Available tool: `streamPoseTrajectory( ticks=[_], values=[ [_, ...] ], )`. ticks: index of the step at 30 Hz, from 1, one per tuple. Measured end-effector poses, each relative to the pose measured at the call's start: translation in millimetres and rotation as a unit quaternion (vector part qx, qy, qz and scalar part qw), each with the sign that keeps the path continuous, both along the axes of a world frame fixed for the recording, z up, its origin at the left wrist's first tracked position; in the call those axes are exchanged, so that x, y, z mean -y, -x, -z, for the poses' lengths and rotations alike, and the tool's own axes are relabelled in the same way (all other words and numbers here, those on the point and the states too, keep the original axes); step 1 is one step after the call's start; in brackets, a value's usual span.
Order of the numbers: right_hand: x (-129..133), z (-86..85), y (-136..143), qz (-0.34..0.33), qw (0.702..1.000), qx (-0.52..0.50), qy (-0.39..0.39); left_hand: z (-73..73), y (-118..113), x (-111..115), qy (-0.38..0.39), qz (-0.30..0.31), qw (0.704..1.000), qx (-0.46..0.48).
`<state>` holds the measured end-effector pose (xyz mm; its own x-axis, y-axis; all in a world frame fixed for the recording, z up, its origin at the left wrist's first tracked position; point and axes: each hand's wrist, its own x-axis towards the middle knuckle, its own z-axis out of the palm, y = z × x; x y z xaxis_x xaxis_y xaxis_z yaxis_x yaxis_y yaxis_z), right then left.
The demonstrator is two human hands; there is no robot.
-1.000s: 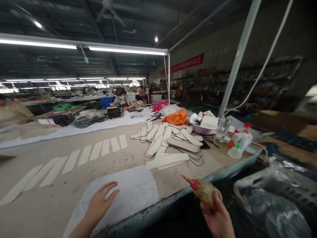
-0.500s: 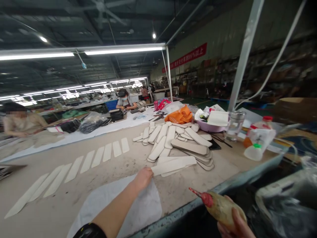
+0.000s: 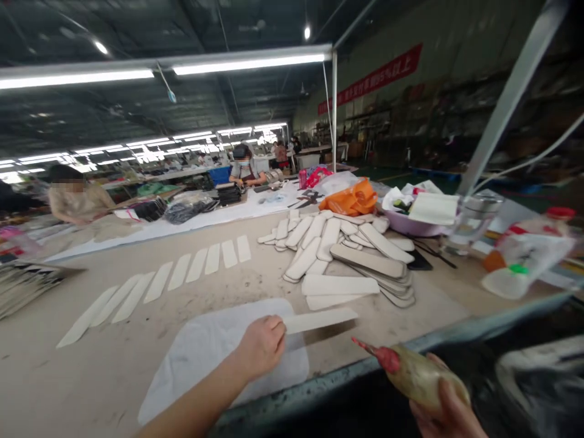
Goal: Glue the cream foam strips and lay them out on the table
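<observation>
Strip point(image 3: 323, 319) of pale material juts from the left hand point(image 3: 263, 347), whose thumb and fingers are pinched together on its near end; it is held just above the table point(image 3: 91, 389), with a shadow under it. The hand is over a white sheet point(image 3: 196, 353). The right hand point(image 3: 449, 413) is wrapped around a yellowish squeeze bottle point(image 3: 424, 377), its red nozzle tilted up and leftward, near the strip but apart from it. No writing can be made out on the bottle

Nine pale pieces point(image 3: 158, 281) lie in a slanting row to the left. Beyond the strip are two loose pieces point(image 3: 340, 285), then a heap of dark-edged pieces point(image 3: 328, 243), an orange bag point(image 3: 349, 198) and a purple basin point(image 3: 415, 228). A red banner point(image 3: 371, 82) on the far wall carries white characters; "95%以上" is readable, the rest too blurred. Across the table, a person in a cap point(image 3: 246, 167) sits working
</observation>
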<state>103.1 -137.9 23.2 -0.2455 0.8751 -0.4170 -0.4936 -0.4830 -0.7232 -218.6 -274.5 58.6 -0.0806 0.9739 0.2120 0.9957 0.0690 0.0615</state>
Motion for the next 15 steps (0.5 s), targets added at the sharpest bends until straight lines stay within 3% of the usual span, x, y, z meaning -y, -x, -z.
streamPoseTrajectory(
  ticks=[5,9,12,15],
  values=[
    [22,-19.6,27,-0.007,0.996,-0.008,-0.090,22.6,-17,46,-0.054,0.030,0.996,0.069],
    [33,-20.9,49,-0.053,0.980,0.058,-0.181,38.0,-2,65,-0.137,0.044,0.984,0.102],
    [36,-17.9,66,-0.064,0.933,0.170,-0.310,41.4,14,70,-0.131,0.060,0.986,0.090],
    [38,-15.0,83,-0.072,0.859,0.257,-0.437,43.0,23,68,-0.109,0.079,0.988,0.080]
  ],
)
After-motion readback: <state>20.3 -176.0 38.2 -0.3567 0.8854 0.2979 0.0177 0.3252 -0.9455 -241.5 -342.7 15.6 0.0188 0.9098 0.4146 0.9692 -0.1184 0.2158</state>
